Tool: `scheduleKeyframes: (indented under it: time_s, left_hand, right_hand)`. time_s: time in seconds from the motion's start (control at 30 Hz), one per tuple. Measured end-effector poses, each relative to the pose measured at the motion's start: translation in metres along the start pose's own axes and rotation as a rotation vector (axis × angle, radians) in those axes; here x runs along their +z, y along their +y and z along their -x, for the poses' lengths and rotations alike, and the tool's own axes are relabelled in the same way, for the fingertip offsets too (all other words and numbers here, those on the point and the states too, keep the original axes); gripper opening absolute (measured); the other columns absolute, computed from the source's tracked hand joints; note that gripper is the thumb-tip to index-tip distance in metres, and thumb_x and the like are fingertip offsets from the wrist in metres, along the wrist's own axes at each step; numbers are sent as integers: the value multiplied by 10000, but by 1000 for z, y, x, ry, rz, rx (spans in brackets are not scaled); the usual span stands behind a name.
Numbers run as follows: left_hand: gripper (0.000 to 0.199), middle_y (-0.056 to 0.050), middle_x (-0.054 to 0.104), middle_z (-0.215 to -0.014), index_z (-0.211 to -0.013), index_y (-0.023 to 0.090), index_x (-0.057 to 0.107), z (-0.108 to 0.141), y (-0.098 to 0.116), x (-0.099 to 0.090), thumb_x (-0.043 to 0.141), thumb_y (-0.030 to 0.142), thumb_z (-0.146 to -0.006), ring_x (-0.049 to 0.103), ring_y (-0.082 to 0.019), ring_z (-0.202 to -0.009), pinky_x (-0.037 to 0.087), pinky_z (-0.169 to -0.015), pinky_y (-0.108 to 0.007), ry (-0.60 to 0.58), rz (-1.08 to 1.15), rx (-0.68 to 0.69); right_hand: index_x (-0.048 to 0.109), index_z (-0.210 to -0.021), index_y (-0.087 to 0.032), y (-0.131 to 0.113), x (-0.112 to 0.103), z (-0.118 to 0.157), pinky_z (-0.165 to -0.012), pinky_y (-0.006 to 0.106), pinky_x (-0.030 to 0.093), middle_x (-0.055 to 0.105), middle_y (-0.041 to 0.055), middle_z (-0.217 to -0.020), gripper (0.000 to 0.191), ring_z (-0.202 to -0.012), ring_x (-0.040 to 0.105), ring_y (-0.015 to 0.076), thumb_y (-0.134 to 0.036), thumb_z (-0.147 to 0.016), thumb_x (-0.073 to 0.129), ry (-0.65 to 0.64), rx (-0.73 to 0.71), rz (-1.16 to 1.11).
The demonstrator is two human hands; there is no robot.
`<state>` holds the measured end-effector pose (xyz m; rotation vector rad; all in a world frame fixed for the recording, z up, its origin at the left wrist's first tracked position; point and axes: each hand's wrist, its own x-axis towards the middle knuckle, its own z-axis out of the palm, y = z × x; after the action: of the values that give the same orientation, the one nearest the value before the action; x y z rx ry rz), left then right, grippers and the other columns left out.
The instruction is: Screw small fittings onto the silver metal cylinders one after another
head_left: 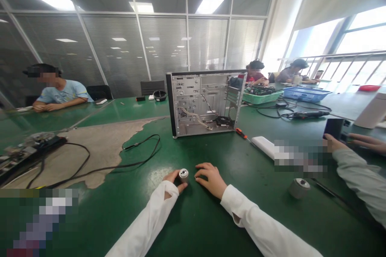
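Observation:
Curled around a small silver cylinder [183,175] with a dark hole in its top is my left hand [172,179]. The cylinder is upright on or just above the green table. My right hand [210,178] holds nothing; its fingers are apart, a short way right of the cylinder. Beyond both hands stands an open computer case [205,106], its side panel off, with loose cables and a black fan [224,121] inside. A similar silver cylinder [299,188] stands farther right on the table.
An orange-handled screwdriver [241,133] lies by the case, near a white bar [263,146]. At right, a co-worker's hands hold a dark box [334,130]. Green [262,97] and blue [307,94] baskets stand behind. A black cable [135,164] crosses the left side.

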<state>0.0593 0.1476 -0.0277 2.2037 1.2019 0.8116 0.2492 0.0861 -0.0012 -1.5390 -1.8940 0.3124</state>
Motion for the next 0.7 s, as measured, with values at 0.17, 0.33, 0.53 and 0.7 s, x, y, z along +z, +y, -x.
scheduleKeyframes:
  time_s: [0.17, 0.33, 0.53, 0.7]
  left_hand:
    - [414, -62, 599, -944, -965, 196, 558, 2, 6, -2, 637, 257, -564, 520, -257, -913, 370, -840, -387, 13, 0, -27]
    - [409, -52, 599, -942, -962, 207, 555, 3, 10, -5, 633, 240, -562, 517, -251, -918, 368, -839, -383, 8, 26, -27]
    - [401, -47, 608, -925, -935, 220, 561, 1, 9, -6, 642, 249, -543, 529, -253, -896, 380, -817, -384, -9, 14, -33]
    - [406, -64, 603, -945, -942, 209, 560, 1, 7, -4, 638, 251, -546, 525, -261, -906, 372, -827, -396, 7, 16, -30]
  right_hand:
    - [512, -1039, -275, 8, -11, 5, -847, 360, 278, 512, 22, -1112, 325, -1044, 406, 169, -361, -728, 479, -100, -58, 73]
    - [502, -1055, -278, 9, -16, 4, -855, 358, 272, 502, 21, -1128, 347, -1059, 402, 175, -381, -725, 470, -141, -88, 89]
    - [516, -1031, -280, 9, -16, 2, -837, 342, 290, 515, 15, -1104, 330, -1037, 415, 170, -381, -719, 477, -129, -91, 84]
    - [514, -1034, -280, 9, -16, 2, -835, 338, 291, 516, 12, -1098, 324, -1027, 415, 166, -372, -725, 473, -118, -102, 92]
